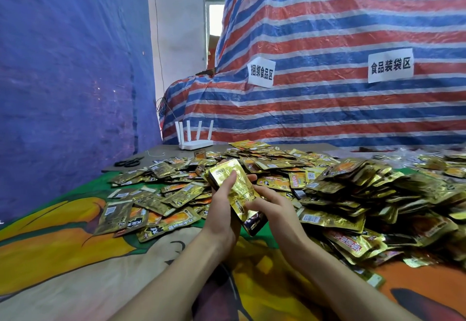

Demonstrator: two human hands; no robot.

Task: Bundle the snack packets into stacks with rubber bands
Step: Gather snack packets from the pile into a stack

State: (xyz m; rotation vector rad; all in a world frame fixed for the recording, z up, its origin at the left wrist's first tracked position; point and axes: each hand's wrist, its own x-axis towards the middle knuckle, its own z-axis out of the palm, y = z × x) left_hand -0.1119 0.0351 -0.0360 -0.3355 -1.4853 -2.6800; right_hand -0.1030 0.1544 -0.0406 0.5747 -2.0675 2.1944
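Observation:
A stack of gold foil snack packets (237, 187) is held tilted above the table, in front of me. My left hand (222, 209) grips the stack from the left side, thumb across its top face and fingertips showing behind it. My right hand (274, 212) pinches the stack's lower right end. A large heap of loose gold packets (353, 194) covers the table to the right and behind. More loose packets (141, 207) lie flat to the left. No rubber band is visible.
A cartoon-print cloth (75, 257) covers the near table. Black scissors (128, 162) and a white router (195, 141) sit at the far left on a grey board. A blue tarp (63, 81) hangs left; a striped tarp (327, 81) with two paper signs stands behind.

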